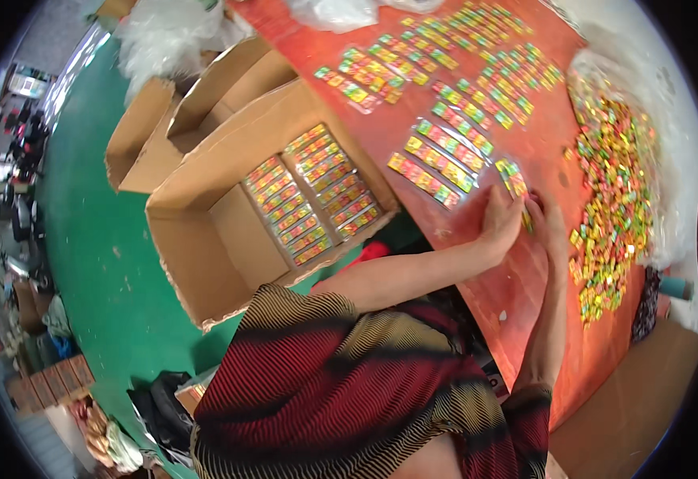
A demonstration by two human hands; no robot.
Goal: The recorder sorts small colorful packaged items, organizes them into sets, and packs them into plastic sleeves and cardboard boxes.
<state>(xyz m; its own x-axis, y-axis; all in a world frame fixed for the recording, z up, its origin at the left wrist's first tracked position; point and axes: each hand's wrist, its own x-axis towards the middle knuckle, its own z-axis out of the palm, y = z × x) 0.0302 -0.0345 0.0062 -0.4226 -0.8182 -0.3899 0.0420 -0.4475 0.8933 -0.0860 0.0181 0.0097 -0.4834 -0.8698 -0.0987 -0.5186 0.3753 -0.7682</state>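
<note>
Fingers of left hand and right hand pinch one colourful strip, with arranged strips beyond them, boxed strips leftward, and many loose pieces remaining to their right.

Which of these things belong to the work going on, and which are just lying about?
Part of the work, it seems:
left hand and right hand
strip at the hands
laid-out strips
loose packets
box holding strips

Apparently just lying about:
other box beside it
plastic bag
black bundle
</note>
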